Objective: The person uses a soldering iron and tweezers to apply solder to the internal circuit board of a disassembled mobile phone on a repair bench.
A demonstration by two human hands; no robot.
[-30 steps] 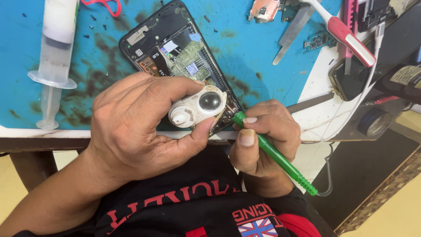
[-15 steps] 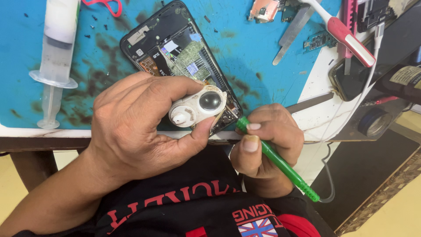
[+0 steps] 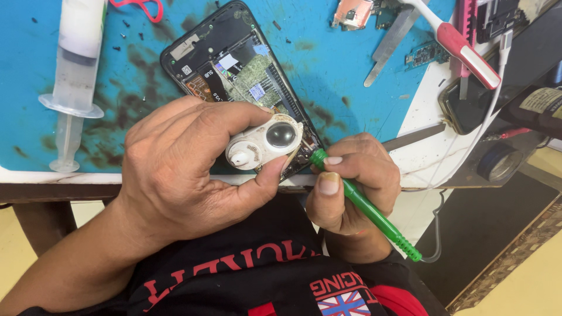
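Now the opened phone point(image 3: 234, 76) is lying on the blue mat point(image 3: 328, 64) at the table's near edge; the left hand point(image 3: 187, 169) is pinching a white magnifier point(image 3: 266, 145) over it, while the right hand point(image 3: 351, 181) is gripping a green screwdriver point(image 3: 366, 206), tip at the phone's lower corner. Seating that tip squarely seems the next need.

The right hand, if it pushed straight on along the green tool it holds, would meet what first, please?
Most likely the lower edge of the opened phone, just under the white loupe; the right hand aims the green tool there, though depth is unclear.

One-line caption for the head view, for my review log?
Left hand holds a small white magnifier over an opened phone on a blue mat; right hand works a green-handled tool.
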